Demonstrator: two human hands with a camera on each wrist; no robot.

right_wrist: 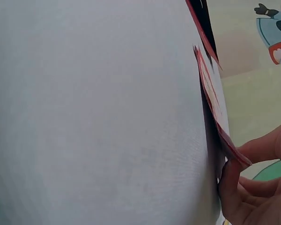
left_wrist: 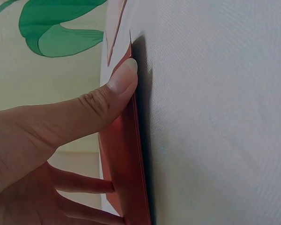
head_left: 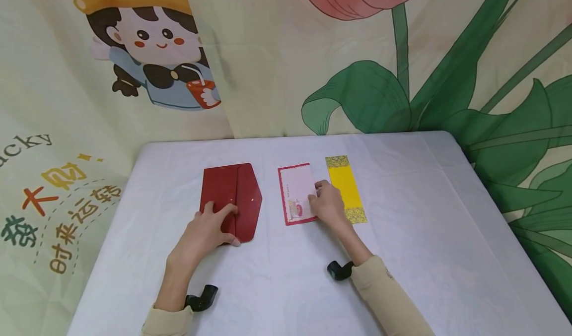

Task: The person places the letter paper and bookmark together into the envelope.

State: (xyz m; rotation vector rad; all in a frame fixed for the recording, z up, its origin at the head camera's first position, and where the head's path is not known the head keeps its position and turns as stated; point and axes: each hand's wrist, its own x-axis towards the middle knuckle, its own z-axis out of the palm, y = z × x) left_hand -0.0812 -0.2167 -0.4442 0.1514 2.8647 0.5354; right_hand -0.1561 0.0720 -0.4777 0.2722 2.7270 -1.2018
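Note:
A dark red envelope [head_left: 219,182] lies on the left of the white table, its pointed flap to the right. My left hand [head_left: 201,232] rests on its near part, fingers spread on the surface. In the left wrist view the thumb [left_wrist: 124,77] lies along the envelope's edge. Right of it is a pink card [head_left: 295,189] with a red scalloped border and a small printed picture. My right hand [head_left: 328,202] pinches the card's right edge; in the right wrist view thumb and finger meet on the card's corner [right_wrist: 232,147], which shows more than one layer.
A yellow strip [head_left: 347,184] with patterned gold ends lies just right of the card, partly behind the right hand. White cloth covers the table [head_left: 424,217]. A printed curtain [head_left: 263,78] hangs directly behind the far edge. Black wrist-worn devices [head_left: 203,298] sit at both cuffs.

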